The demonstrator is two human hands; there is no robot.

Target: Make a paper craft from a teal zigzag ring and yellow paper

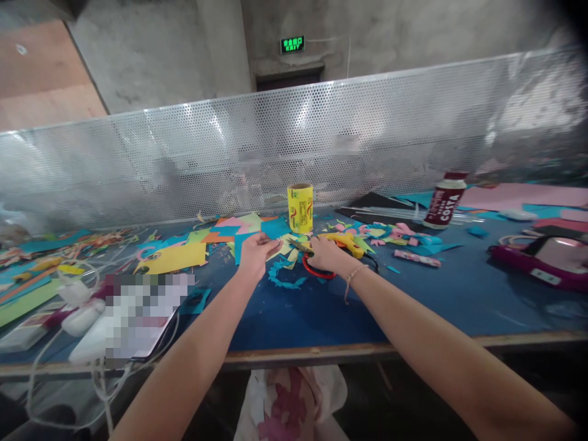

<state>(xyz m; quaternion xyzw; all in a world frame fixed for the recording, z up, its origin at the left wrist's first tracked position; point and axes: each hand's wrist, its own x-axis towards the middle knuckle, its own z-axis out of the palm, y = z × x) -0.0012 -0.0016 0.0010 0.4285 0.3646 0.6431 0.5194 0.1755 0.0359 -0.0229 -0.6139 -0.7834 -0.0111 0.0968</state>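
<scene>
My left hand (257, 252) is just above the table, thumb and fingertips pinched together. Whatever lies in the pinch is too small to make out. Palm down, my right hand (322, 250) is closed over a pair of scissors (318, 271) with red-and-black handles; the blades point left toward my left hand. Below the blades lies a curved, fringed blue paper strip (285, 277). Pale yellow paper scraps lie between my hands. Behind them stands a yellow printed roll (301, 209), upright. A yellow tool-like object (351, 244) is partly hidden beyond my right hand.
Coloured paper sheets (177, 258) and scraps cover the blue table (331, 312). A Costa bottle (444, 201) stands at right, near a purple-cased device (542, 260). White cables (43, 358) and a blurred-out device lie left. A perforated metal screen (206, 159) rises behind.
</scene>
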